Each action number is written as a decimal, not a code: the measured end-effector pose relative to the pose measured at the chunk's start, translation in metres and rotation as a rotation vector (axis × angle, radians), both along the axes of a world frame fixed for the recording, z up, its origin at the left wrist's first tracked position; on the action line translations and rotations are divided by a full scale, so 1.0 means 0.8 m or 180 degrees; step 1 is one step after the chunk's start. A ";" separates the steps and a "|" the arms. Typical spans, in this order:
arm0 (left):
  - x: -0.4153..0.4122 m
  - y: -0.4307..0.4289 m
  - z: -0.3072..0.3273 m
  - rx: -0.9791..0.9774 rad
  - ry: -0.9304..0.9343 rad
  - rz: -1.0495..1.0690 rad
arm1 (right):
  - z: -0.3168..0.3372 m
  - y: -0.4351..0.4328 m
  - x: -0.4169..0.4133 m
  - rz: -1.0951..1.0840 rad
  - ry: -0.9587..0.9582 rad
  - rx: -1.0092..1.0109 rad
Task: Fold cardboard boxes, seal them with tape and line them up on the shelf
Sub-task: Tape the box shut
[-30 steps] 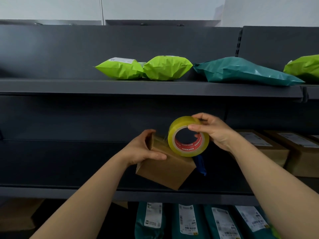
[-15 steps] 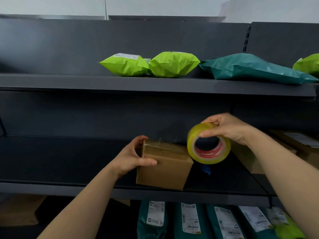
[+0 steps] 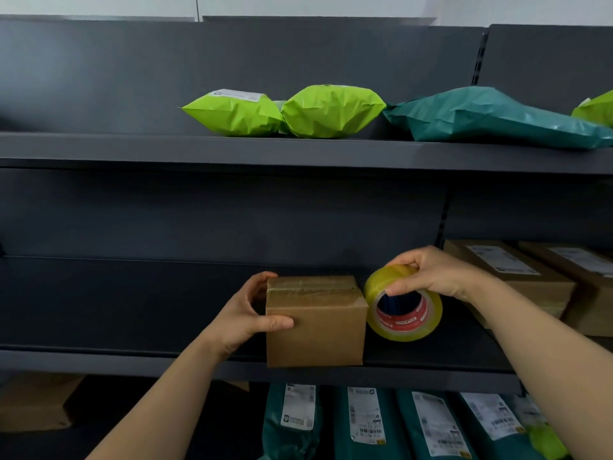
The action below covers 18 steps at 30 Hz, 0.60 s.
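Fingers [image 3: 278, 325] of the left hand [image 3: 242, 313] curl round the 9 o'clock side of the cardboard box [image 3: 315, 330]. On the dark middle shelf [image 3: 132, 303], labelled boxes [image 3: 510, 277] lie off at 3 o'clock, and the taped-shut box sits at the front edge. Right against the box's 3 o'clock side, the right hand [image 3: 434, 277] pinches the top of the yellow tape roll [image 3: 408, 333], which stands on edge.

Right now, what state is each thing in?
small box, flaps closed, taped across the top, at the middle shelf's front edge.
tape roll, upright on its edge beside the box.
left hand, grips the box's left side.
right hand, grips the tape roll's top.
lime mailers, lying on the upper shelf.
labelled boxes, closed, at right.
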<state>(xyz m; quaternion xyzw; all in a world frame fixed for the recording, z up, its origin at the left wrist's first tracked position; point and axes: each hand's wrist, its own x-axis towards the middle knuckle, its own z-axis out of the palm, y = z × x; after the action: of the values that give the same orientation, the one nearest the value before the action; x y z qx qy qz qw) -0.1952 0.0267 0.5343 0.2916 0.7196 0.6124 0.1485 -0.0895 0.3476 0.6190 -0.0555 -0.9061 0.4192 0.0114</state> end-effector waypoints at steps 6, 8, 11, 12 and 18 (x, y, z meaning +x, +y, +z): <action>0.002 -0.001 -0.001 0.0009 -0.0017 -0.0022 | -0.016 0.001 0.002 0.0022 -0.0141 -0.0078; 0.002 -0.002 0.001 -0.0039 -0.0007 -0.0025 | -0.021 0.000 0.004 0.0013 -0.0215 -0.0072; 0.005 -0.004 0.006 -0.0245 -0.0001 -0.0094 | -0.026 -0.003 0.004 -0.0037 -0.0187 -0.0097; 0.007 -0.005 0.009 -0.0323 0.0041 -0.0108 | -0.026 -0.004 0.005 -0.0056 -0.0167 -0.0099; 0.026 0.016 0.022 -0.1828 0.2670 0.0307 | -0.027 -0.007 0.006 -0.0084 -0.0115 -0.0147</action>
<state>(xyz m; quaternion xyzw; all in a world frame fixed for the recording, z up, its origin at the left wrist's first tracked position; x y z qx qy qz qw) -0.1745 0.0394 0.5522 0.4262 0.8692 0.2264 -0.1074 -0.0851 0.3422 0.5971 -0.0752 -0.8954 0.4388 -0.0007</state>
